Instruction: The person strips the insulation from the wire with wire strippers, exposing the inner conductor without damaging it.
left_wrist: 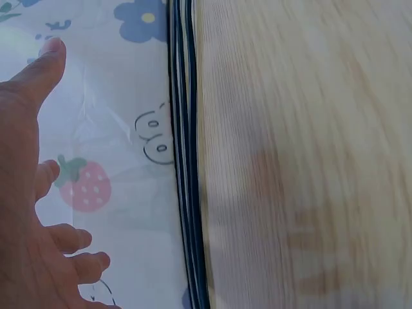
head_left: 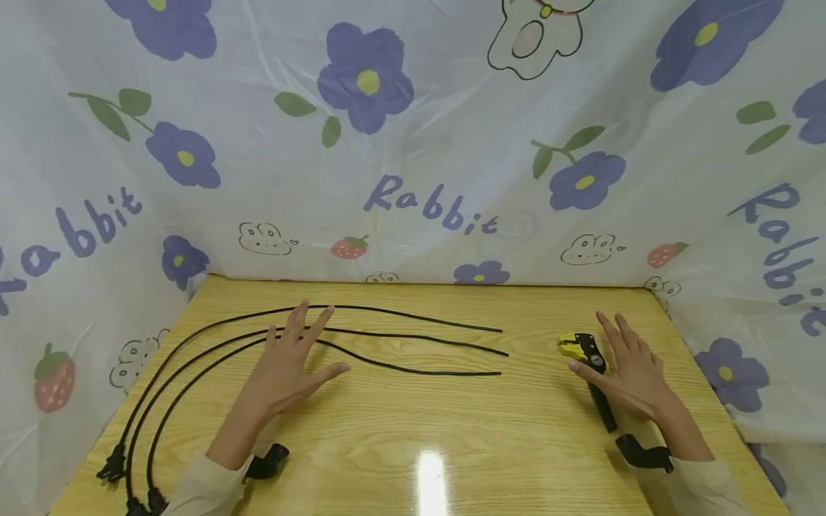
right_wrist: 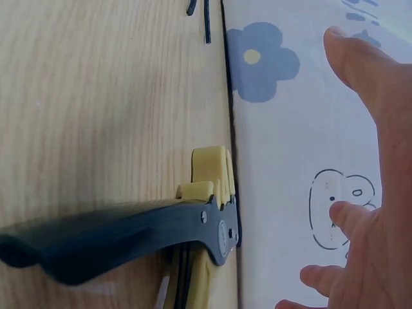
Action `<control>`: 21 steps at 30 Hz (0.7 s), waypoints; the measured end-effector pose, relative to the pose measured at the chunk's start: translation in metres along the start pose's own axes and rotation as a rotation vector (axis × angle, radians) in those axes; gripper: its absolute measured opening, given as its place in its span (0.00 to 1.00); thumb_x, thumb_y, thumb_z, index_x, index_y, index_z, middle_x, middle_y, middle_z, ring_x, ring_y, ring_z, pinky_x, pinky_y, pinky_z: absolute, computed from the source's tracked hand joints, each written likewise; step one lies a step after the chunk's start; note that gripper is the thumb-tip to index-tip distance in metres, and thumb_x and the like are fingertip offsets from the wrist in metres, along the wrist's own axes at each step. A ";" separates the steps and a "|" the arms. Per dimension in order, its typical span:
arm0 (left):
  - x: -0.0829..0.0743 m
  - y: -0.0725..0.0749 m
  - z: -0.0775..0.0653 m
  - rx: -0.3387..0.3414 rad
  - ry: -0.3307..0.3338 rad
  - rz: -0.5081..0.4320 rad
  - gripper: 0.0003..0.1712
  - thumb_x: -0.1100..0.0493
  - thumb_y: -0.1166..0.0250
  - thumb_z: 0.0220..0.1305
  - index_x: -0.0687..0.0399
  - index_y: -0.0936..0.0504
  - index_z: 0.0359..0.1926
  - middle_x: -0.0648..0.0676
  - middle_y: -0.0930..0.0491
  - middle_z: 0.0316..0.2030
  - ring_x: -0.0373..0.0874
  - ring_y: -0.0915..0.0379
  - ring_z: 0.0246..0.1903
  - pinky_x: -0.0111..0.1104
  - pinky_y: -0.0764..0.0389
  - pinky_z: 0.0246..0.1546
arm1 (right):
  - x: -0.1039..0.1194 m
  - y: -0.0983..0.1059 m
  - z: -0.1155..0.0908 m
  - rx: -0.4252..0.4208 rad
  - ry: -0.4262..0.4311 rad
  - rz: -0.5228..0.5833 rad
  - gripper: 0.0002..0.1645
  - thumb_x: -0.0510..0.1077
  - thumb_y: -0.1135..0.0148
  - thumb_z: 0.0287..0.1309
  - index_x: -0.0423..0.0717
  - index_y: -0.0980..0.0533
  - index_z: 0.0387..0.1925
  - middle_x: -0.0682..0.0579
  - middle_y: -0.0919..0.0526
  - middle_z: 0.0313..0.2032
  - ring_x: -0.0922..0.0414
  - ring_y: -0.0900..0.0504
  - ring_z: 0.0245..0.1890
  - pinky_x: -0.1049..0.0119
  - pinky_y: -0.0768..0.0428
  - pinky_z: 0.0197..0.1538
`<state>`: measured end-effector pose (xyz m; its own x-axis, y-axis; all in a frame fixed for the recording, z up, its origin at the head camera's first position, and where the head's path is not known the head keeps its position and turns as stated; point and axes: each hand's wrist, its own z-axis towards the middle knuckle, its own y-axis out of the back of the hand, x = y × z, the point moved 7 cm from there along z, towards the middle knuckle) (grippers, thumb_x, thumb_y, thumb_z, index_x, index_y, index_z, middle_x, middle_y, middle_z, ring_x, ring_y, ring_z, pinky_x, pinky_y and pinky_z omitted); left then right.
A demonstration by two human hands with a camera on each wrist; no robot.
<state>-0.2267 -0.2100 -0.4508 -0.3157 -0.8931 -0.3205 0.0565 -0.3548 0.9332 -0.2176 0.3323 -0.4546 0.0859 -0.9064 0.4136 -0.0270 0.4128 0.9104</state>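
Note:
Three black power cords (head_left: 387,334) curve side by side across the left half of the table, plugs (head_left: 113,464) at the near left and cut-looking ends toward the middle. My left hand (head_left: 290,365) is spread over the cords, fingers apart, holding nothing; the left wrist view shows the cords (left_wrist: 183,129) running beside it. On the right lies a black and yellow wire stripper (head_left: 603,405), its yellow jaws facing left. Spread above its right side is my right hand (head_left: 635,373), with the thumb overlapping the tool in the head view. In the right wrist view the stripper (right_wrist: 129,241) sits apart from the fingers.
A light wood table (head_left: 387,430) carries these things. Behind it and at both sides hangs a white curtain (head_left: 432,251) printed with flowers, rabbits and strawberries. A black wrist mount (head_left: 267,462) is on the left forearm, another mount (head_left: 643,453) on the right.

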 end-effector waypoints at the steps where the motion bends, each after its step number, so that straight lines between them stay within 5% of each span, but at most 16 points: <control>1: -0.002 -0.001 0.000 0.002 -0.002 0.000 0.59 0.25 0.36 0.62 0.30 0.59 0.83 0.57 0.68 0.83 0.62 0.64 0.82 0.72 0.58 0.72 | 0.000 -0.001 -0.001 0.002 -0.002 0.006 0.64 0.71 0.39 0.63 0.65 0.69 0.83 0.39 0.69 0.82 0.19 0.55 0.73 0.17 0.53 0.60; 11: -0.024 -0.016 0.007 0.059 -0.007 -0.116 0.59 0.24 0.38 0.63 0.31 0.61 0.83 0.58 0.61 0.83 0.73 0.44 0.73 0.67 0.52 0.74 | -0.005 -0.006 -0.006 0.022 -0.019 0.016 0.64 0.70 0.39 0.64 0.60 0.69 0.83 0.32 0.64 0.81 0.16 0.51 0.70 0.15 0.49 0.56; 21: -0.053 -0.026 0.014 0.055 -0.089 -0.181 0.57 0.24 0.39 0.63 0.28 0.60 0.83 0.56 0.47 0.81 0.63 0.33 0.71 0.60 0.48 0.76 | -0.014 -0.009 -0.011 0.059 -0.052 0.041 0.67 0.70 0.37 0.63 0.54 0.68 0.83 0.24 0.53 0.76 0.16 0.49 0.69 0.16 0.43 0.55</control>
<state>-0.2250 -0.1491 -0.4555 -0.3986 -0.7871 -0.4706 -0.0601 -0.4896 0.8698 -0.2072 0.3430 -0.4685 0.0318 -0.8930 0.4490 -0.0883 0.4449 0.8912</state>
